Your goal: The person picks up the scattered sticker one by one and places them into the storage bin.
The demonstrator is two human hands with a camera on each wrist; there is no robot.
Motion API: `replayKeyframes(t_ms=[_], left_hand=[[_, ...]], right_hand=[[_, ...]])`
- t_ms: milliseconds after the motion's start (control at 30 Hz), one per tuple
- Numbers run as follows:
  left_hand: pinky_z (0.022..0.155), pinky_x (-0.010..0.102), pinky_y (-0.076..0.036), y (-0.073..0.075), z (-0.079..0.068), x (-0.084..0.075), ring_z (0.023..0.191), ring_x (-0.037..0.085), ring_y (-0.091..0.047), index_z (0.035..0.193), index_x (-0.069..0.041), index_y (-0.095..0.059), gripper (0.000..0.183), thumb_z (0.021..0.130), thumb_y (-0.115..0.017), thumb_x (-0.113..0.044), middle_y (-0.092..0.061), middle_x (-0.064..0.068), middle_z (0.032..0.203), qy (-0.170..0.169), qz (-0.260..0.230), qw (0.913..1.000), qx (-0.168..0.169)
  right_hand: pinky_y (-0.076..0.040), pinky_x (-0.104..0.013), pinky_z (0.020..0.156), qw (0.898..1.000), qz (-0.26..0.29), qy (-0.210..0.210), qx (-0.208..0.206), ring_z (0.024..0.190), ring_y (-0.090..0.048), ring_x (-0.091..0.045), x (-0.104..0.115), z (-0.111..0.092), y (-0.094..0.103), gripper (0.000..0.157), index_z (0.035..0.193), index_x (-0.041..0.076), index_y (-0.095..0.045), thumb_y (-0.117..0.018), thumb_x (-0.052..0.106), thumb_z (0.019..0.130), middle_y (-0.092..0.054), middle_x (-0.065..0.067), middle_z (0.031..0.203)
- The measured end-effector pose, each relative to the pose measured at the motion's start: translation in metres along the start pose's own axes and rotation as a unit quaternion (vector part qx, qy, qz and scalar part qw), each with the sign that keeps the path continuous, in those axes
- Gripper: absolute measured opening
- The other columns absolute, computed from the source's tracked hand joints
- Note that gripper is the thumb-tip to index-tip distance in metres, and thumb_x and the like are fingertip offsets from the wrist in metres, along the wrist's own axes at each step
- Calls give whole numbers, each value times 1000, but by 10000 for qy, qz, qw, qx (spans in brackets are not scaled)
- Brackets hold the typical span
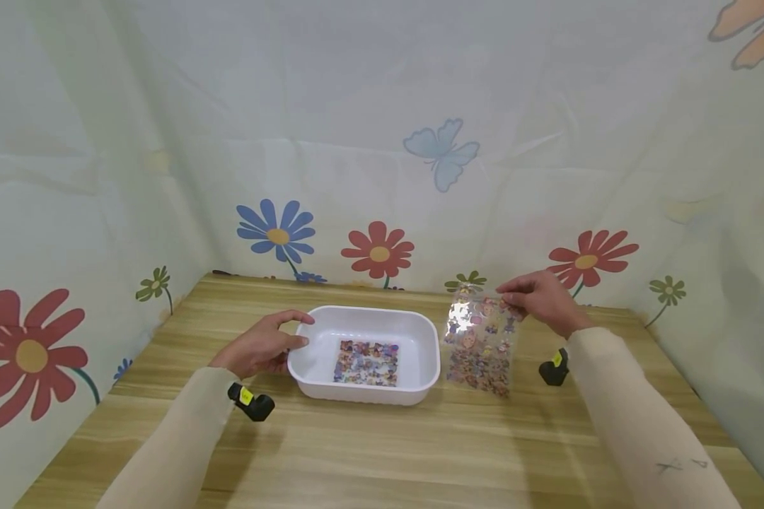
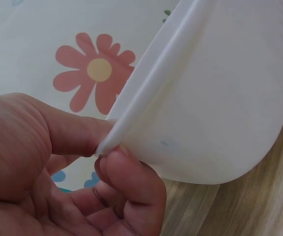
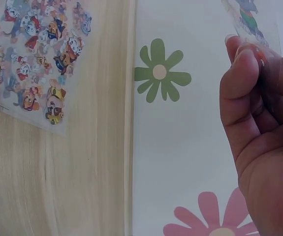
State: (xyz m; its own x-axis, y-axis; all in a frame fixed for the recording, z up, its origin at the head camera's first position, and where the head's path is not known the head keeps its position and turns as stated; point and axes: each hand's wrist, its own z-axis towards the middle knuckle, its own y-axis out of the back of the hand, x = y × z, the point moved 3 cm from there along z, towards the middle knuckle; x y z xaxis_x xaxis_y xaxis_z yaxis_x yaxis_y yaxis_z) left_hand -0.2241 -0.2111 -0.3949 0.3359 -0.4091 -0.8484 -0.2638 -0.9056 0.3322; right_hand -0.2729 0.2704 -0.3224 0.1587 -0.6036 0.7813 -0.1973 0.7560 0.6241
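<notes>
A white plastic tub point(image 1: 364, 392) stands on the table with a sticker sheet point(image 1: 366, 364) of small cartoon figures lying inside it. My left hand point(image 1: 264, 345) pinches the tub's left rim between thumb and fingers; the left wrist view shows the rim point(image 2: 146, 88) in that grip. To the right of the tub, my right hand point(image 1: 541, 300) pinches the upper corner of a clear, shiny sticker sheet point(image 1: 492, 326). Below the lifted sheet, densely printed cartoon stickers point(image 3: 33, 64) lie on the table; how many sheets are there I cannot tell.
The wood-grain table point(image 1: 369, 459) is bordered at the back and sides by a pale curtain point(image 1: 331, 177) printed with flowers and a butterfly. A black device with a yellow label is worn at each wrist, such as the left wrist camera point(image 1: 251, 403).
</notes>
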Motion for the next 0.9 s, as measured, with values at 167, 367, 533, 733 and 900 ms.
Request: replayKeyframes(t_ms=[167, 367, 533, 733, 900], left_hand=[[62, 30, -52, 0, 1, 1, 75, 25, -60, 149, -21, -50, 48, 104, -63, -14, -53, 22, 138, -9, 35, 10000, -23], [62, 30, -52, 1, 1, 2, 75, 24, -60, 150, -21, -49, 48, 104, -63, -16, -52, 22, 138, 11, 68, 10000, -48], [62, 30, -52, 1, 3, 3, 75, 24, -59, 149, -23, -51, 48, 103, -64, -17, -52, 21, 138, 80, 43, 9999, -78], [63, 30, -54, 1, 2, 2, 77, 25, -60, 149, -23, -50, 49, 103, -64, -17, -52, 21, 138, 68, 94, 9999, -103], [65, 32, -56, 0, 2, 3, 78, 25, -60, 150, -23, -51, 49, 103, -65, -18, -53, 21, 137, 73, 120, 9998, -148]], right_hand=[[-59, -26, 72, 9999, 108, -50, 56, 77, -65, -14, 2, 1, -1, 30, 130, -9, -66, -60, 8, 105, -76, -20, 107], [-60, -25, 74, 9998, 111, -93, 133, 82, -66, -15, 6, 4, -7, 30, 129, -7, -68, -61, 10, 105, -74, -22, 112], [-60, -25, 73, 9998, 136, -103, 101, 82, -67, -14, 10, 8, -12, 29, 127, -6, -69, -63, 10, 104, -73, -24, 117], [-59, -24, 72, 9997, 193, 32, 157, 80, -67, -12, 15, 13, -22, 28, 125, -8, -70, -64, 8, 103, -73, -27, 116], [-59, -24, 70, 9988, 384, 106, 273, 76, -67, -11, 16, 17, -33, 27, 123, -10, -70, -64, 5, 102, -73, -28, 112]])
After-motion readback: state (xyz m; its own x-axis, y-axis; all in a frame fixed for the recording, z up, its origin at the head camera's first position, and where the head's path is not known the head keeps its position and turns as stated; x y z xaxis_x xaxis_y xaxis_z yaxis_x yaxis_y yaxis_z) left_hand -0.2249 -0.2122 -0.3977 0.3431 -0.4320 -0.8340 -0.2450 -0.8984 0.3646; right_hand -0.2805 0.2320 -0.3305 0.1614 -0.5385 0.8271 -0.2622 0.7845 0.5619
